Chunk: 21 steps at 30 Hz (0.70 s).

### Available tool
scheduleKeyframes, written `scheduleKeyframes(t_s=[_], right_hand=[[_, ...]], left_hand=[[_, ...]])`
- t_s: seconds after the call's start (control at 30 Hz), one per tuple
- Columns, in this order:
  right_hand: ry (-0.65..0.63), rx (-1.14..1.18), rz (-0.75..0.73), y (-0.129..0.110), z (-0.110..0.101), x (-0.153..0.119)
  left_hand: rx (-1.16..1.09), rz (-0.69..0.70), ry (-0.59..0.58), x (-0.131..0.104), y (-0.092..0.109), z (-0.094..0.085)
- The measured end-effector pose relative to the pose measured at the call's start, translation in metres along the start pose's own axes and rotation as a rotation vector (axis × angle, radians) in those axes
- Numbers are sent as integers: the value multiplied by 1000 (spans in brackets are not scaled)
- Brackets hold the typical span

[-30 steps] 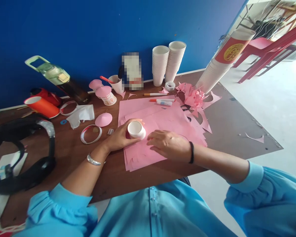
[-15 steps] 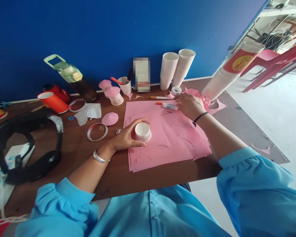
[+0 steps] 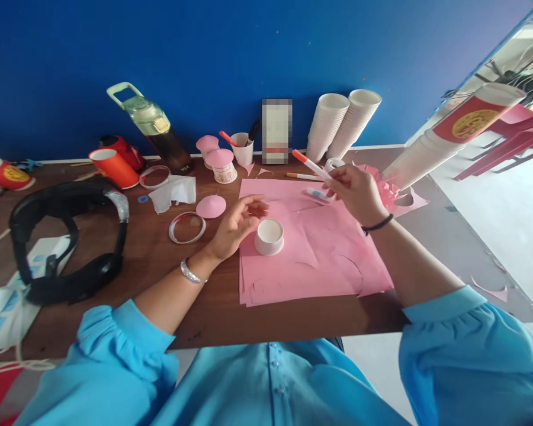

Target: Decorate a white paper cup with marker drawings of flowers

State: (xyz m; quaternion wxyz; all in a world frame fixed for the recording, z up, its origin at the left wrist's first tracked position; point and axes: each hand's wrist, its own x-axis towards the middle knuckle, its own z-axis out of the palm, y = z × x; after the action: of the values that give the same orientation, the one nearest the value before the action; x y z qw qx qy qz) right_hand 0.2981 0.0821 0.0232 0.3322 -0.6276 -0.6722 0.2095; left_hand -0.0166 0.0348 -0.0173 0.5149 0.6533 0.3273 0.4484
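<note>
A white marker [image 3: 311, 164] with a red-orange cap is pinched in my right hand [image 3: 357, 192], raised over the far right of the pink paper sheets [image 3: 293, 275]. Near the sheets' left edge stands a short white paper cup piece [image 3: 269, 238], its round recess facing up. Just left of it is my left hand [image 3: 236, 229], holding nothing, its fingers loosely curled and apart. A clear glue tube [image 3: 318, 196] lies on the paper below my right hand. Two small cup houses with pink cone roofs [image 3: 220, 158] stand farther back, and a loose pink cone [image 3: 211, 206] lies nearer.
Stacked white cups [image 3: 328, 127] stand against the blue wall, and another stack [image 3: 420, 151] leans at the right. Pink scraps [image 3: 384, 186] lie beside it. A bottle [image 3: 157, 133], a white cloth [image 3: 173, 192], cut rings [image 3: 187, 228] and a black headband device [image 3: 22, 225] occupy the left.
My right hand has picked up the marker and lifted it off the paper. My left hand has let go of the cup piece and moved slightly away. The view has shifted left.
</note>
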Motion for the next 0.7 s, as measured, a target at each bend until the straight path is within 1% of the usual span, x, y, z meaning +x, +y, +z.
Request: scheduleKeyframes(t_s=[0.03,0.07,0.1,0.13,0.17,0.23,0.3,0.33,0.43,0.6,0.7], right_hand=[[-66,276,-15,-6,7,-9],[-120,478,-23,-11,15,-18],[-183,613,-14,-16,24,-26],[-246,696,1,-20,33,-34],[-293,708,2,-23,40,-40],[-344,711,4,-27,52,-48],[-356,711,8,-27,56,-52],[-353,713,10,-26,56,-52],[-331,722,16,-24,54,-51],[-262,806,17,-22,55,-51],[-208,877,25,-21,60,-52]], left_hand=[[12,-1,88,2,-2,1],[34,-8,158,3,-3,1],[60,-18,205,5,-4,2],[89,-32,225,6,-4,2],[116,-52,221,6,-4,3],[160,-123,163,7,-1,4],[163,-190,103,6,2,6],[147,-198,89,6,4,7],[120,-145,105,6,7,8],[292,-84,154,11,7,10],[298,-39,196,14,8,14]])
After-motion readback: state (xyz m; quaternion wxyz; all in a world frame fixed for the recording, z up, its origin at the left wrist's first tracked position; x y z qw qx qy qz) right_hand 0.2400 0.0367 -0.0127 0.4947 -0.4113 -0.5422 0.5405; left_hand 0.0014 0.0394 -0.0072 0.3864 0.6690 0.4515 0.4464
